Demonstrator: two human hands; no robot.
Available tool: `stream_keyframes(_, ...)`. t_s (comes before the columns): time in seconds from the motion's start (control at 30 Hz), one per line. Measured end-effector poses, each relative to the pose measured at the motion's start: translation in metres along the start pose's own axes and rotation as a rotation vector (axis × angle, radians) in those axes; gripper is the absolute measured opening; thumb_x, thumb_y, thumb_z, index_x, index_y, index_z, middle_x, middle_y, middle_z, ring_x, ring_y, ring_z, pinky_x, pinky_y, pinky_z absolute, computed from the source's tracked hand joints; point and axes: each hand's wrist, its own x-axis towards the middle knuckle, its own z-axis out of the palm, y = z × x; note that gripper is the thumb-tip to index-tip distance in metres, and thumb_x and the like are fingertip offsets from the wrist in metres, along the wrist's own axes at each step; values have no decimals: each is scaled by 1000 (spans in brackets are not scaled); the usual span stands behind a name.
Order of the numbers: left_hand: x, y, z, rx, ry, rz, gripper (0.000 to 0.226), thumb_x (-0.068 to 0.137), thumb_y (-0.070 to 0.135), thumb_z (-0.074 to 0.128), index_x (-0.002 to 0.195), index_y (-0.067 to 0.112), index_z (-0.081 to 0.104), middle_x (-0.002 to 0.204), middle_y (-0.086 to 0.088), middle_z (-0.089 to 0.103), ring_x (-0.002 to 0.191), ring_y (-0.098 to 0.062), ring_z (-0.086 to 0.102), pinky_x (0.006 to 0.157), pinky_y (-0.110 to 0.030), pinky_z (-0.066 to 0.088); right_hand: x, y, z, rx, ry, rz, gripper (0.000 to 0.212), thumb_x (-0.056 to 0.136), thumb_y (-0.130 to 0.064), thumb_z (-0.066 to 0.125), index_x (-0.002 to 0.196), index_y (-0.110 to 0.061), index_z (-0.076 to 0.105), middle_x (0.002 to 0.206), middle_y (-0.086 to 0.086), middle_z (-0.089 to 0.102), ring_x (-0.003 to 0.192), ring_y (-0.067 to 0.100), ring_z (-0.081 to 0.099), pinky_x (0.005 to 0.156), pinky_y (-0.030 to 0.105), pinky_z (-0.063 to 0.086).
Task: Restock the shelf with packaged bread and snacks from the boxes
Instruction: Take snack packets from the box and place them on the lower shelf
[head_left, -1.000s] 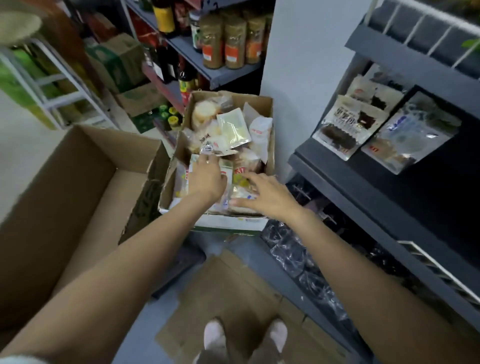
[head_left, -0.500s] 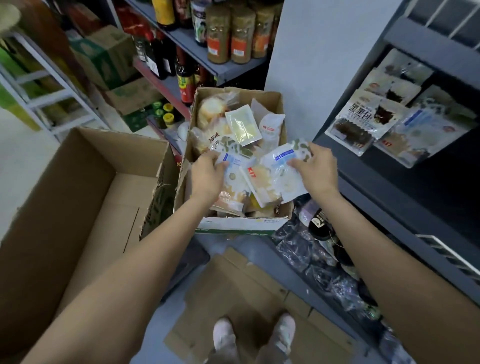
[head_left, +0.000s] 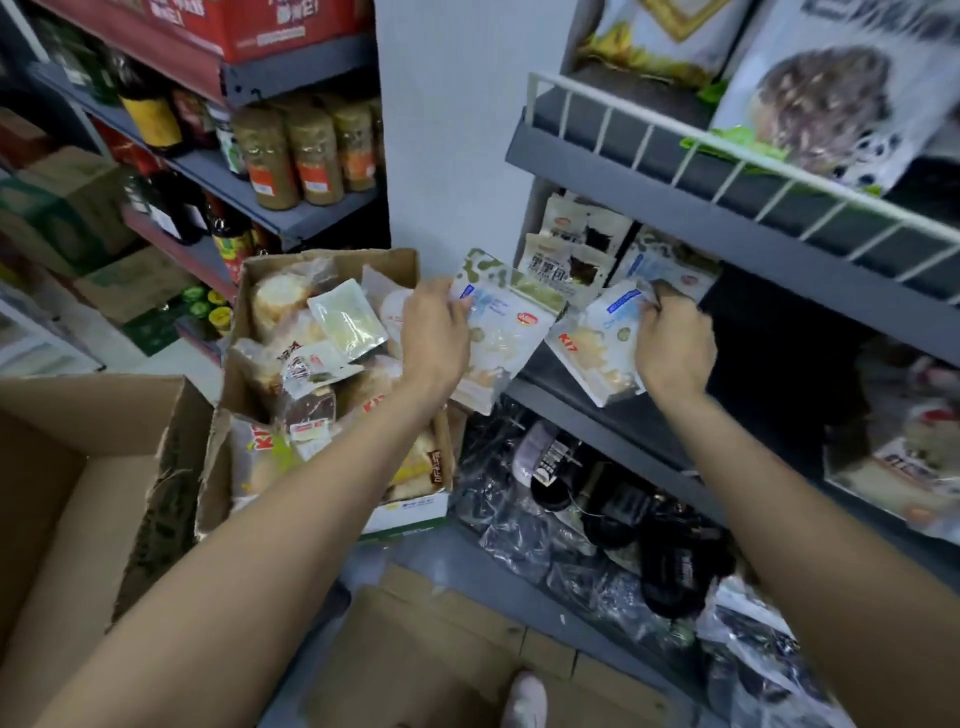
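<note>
Two clear plastic bread packs with blue labels and red logos: the left hand (head_left: 434, 332) grips one bread pack (head_left: 493, 338) just past the open cardboard box (head_left: 332, 374), while the right hand (head_left: 675, 345) pinches the other pack (head_left: 597, 348) at the grey metal shelf (head_left: 587, 410) edge. Fingertips are hidden behind the wrappers and label print is too blurry to read.

two clear bread packets (head_left: 498, 338) (head_left: 597, 348) | hand-held | tilted at shelf (head_left: 597, 415) edge

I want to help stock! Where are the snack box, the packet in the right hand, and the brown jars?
snack box (head_left: 332, 260): head view, back cardboard wall.
right-hand packet (head_left: 592, 353): head view, its front.
brown jars (head_left: 311, 156): head view, middle jar's body.
</note>
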Motion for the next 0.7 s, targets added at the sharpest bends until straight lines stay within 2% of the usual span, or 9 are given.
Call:
stream_keyframes(0.07,0,17,21,-49,-44,-12,22,97,13,47,77,5,50,81,-11,53,78,-24,49,67,-29,34,16,16,-6,-103,-41,-28,32,100,-15,39,129,-11,52,128,19,56,116,39,51,88,41,44)
stream_keyframes(0.13,0,30,41,-104,-86,-29,19,98,15,46,88,3,57,87,-12,58,81,-25,54,68,-31,38,35,26,-6,-152,-98,-43,32,99,-16,38,127,-14,54,128,18,57,115,38,53,84,38,43)
stream_keyframes(0.23,4,38,66,-142,-139,-50,16,98,16,45,89,7,54,92,-9,58,84,-24,55,70,-29,41,59,34,3,-158,-160,-87,31,99,-17,34,119,-16,57,126,17,57,114,35,55,80,33,41)
stream_keyframes(0.3,5,42,79,-202,-162,-60,19,98,17,47,92,2,56,97,-14,64,88,-28,60,75,-36,49,68,36,11,-211,-195,-134,32,98,-15,34,119,-13,58,127,19,57,116,35,55,88,38,44)
stream_keyframes(0.4,3,45,94,-260,-188,-78,25,98,18,47,107,-3,56,102,-17,64,89,-28,60,76,-36,48,71,47,21,-185,-251,-191,36,97,-14,35,129,-6,50,135,21,48,125,36,45,101,42,37)
stream_keyframes(0.5,1,45,110,-331,-209,-109,23,96,19,48,100,-2,55,91,-14,61,81,-27,59,78,-42,53,65,72,25,71,-106,-305,36,96,-17,40,130,-12,54,137,15,48,126,33,43,103,33,34)
stream_keyframes(0.57,-3,49,121,-464,-248,-150,17,95,18,50,92,2,55,88,-14,59,77,-25,59,73,-47,56,50,92,24,395,-33,-241,34,99,-19,37,124,-11,58,133,11,53,123,27,46,100,28,35)
stream_keyframes(0.63,-11,61,133,-555,-321,-188,13,97,13,49,88,5,55,83,-14,55,68,-23,54,53,-32,53,31,109,19,768,-92,-54,42,99,-37,33,122,-14,60,126,5,60,116,18,54,98,28,39)
stream_keyframes(0.7,-19,77,150,-561,-384,-186,10,98,10,48,96,6,56,85,-13,55,64,-22,50,42,-22,43,20,126,13,983,-173,87,55,95,-55,32,123,-16,59,118,2,65,107,15,62,91,26,48)
